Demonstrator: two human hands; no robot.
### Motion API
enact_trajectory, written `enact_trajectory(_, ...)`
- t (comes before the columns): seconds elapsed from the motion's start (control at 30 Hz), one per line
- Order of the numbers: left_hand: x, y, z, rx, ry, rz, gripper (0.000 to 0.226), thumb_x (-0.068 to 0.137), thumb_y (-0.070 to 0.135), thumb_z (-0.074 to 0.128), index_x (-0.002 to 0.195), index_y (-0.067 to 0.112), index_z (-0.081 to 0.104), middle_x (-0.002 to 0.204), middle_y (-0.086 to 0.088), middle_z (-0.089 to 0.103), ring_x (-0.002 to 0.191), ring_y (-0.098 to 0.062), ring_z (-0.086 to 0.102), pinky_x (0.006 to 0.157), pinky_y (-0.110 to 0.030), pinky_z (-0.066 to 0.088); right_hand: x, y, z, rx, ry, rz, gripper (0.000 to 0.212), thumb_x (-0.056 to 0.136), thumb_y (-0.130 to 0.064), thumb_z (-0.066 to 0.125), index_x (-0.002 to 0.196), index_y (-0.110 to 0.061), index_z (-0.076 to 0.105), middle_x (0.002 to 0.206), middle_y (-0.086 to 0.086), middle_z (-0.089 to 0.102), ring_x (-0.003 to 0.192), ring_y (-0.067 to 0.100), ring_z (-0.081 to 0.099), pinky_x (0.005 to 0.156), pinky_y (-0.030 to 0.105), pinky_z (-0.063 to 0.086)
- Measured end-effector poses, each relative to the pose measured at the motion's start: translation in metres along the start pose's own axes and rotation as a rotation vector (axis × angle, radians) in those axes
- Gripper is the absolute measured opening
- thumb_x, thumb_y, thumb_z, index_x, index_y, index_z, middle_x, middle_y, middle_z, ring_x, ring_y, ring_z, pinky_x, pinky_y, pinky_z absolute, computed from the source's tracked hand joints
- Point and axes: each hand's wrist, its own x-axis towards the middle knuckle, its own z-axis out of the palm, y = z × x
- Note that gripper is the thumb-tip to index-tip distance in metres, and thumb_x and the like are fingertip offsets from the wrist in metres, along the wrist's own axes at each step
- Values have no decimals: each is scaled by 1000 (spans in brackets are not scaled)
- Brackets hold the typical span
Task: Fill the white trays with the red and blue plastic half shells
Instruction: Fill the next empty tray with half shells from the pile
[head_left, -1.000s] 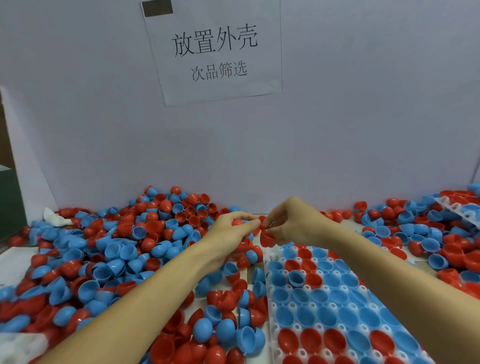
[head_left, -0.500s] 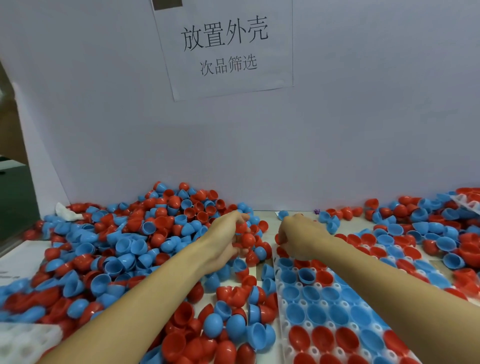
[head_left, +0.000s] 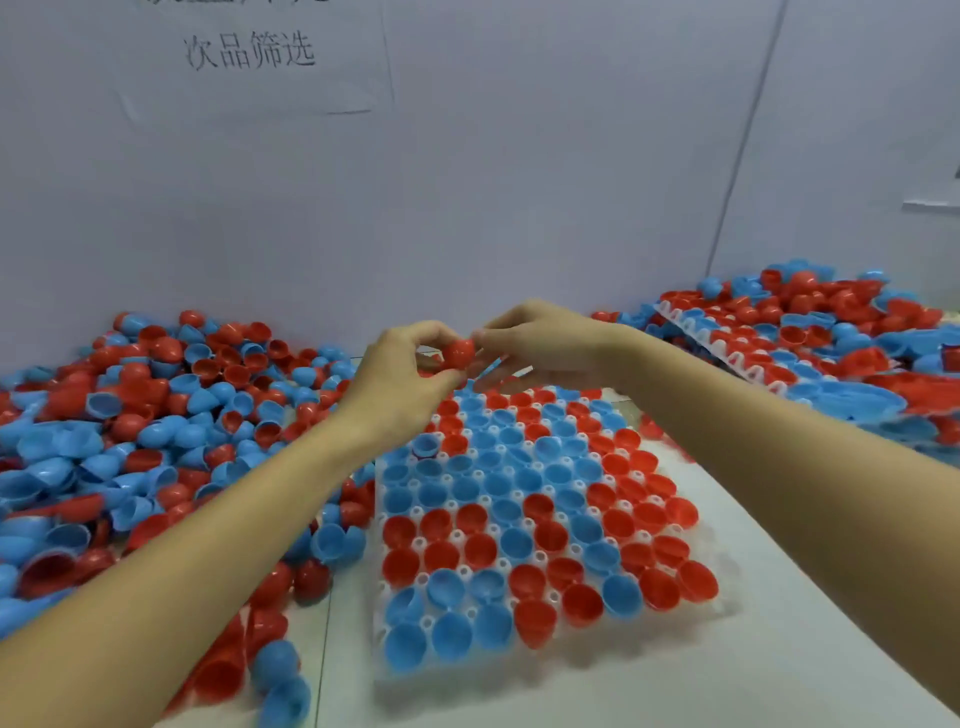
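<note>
A white tray (head_left: 719, 608) lies in the middle of the table, its pockets holding red and blue half shells. Above its far edge my left hand (head_left: 400, 379) and my right hand (head_left: 540, 343) meet around one red half shell (head_left: 458, 353). The left thumb and fingers pinch it from the left, and the right fingertips touch it from the right. A big loose pile of red and blue shells (head_left: 156, 415) covers the table to the left.
A second white tray (head_left: 727, 358) with shells in it lies tilted at the back right among another pile of shells (head_left: 857, 332). A white wall with a paper sign (head_left: 249, 52) closes the back. Bare table (head_left: 675, 675) shows at the front right.
Both hands rose from the tray's far edge and came together on a red shell. The camera turned down and to the right, showing the whole tray.
</note>
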Motion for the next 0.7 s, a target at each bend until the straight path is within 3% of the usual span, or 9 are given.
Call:
enact_trajectory(0.13,-9,22,37,132,-21,133,20,91,0,71,94,19,73,98,5,70,87,-5,68,78,-15,54,-35,18,-26,121,-47,-22,23,103,-12,52,116,-2,68,108,14,75,98,22,74,75,24,59)
enact_trajectory(0.27,-20,38,60,237,-49,272,32,88,-12,65,91,20,66,87,12,63,78,0,63,73,-4,46,-57,35,-42,253,-101,-15,28,102,-18,53,119,1,65,109,15,74,93,22,74,76,23,59)
enact_trajectory(0.33,-25,41,69,249,-23,309,35,91,-9,64,96,23,53,90,7,62,80,-10,65,74,-12,53,-64,43,-49,245,-84,-54,26,100,-18,57,120,-3,65,111,11,74,101,22,73,83,26,59)
enact_trajectory(0.4,-27,43,73,263,9,322,40,92,-9,63,105,23,43,90,3,59,76,-17,65,69,-29,59,-70,50,-52,244,-63,-81,19,96,-13,61,113,-12,70,106,4,76,102,18,72,79,23,58)
enact_trajectory(0.43,-28,43,74,280,16,337,44,91,-12,62,108,23,41,93,4,55,76,-16,63,68,-31,60,-73,52,-53,241,-55,-87,18,95,-10,64,109,-15,73,103,2,76,101,15,72,76,21,58)
enact_trajectory(0.57,-28,43,77,251,1,354,60,86,-14,66,124,26,42,116,7,46,86,-6,62,77,-13,56,-81,58,-55,181,-45,-97,28,91,-1,66,112,-20,73,114,6,72,101,12,72,72,20,57)
enact_trajectory(0.7,-27,43,76,210,84,365,57,86,-10,70,122,28,48,119,6,44,100,1,57,80,-12,54,-85,57,-53,124,29,-140,31,93,0,63,117,-18,70,112,4,71,97,8,72,69,18,56)
